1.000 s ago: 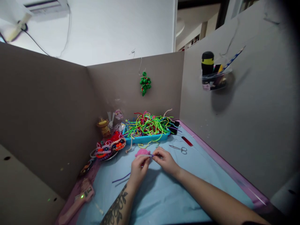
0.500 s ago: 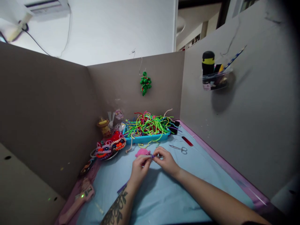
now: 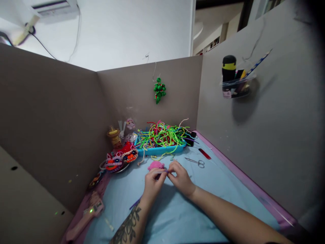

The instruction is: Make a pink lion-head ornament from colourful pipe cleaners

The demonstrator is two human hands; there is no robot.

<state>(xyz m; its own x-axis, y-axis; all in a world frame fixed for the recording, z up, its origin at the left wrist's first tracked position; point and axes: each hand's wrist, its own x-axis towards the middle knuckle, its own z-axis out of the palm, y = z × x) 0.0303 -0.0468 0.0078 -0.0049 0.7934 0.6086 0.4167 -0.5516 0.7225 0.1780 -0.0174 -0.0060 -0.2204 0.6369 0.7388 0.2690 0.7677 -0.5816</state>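
My left hand and my right hand meet above the cloth, thumbs and fingers pinched. Between the fingertips shows a short bit of purple pipe cleaner; most of it is covered by my fingers. Just behind my left hand sits a fuzzy pink figure, its lower part hidden. Another purple strip lies beside my left forearm, partly under it. To the right of my right hand are small scissors, closed, and a red flat tool.
A blue tray heaped with colourful pipe cleaners stands at the back. Left of it are fuzzy decorated pieces on a dish and a brown jar. A pink glue gun lies front left. Grey panels enclose the table.
The view has shifted slightly, so everything sits a little further right. My right fingers have drawn in closer to the left fingertips, and less of the purple pipe cleaner shows.
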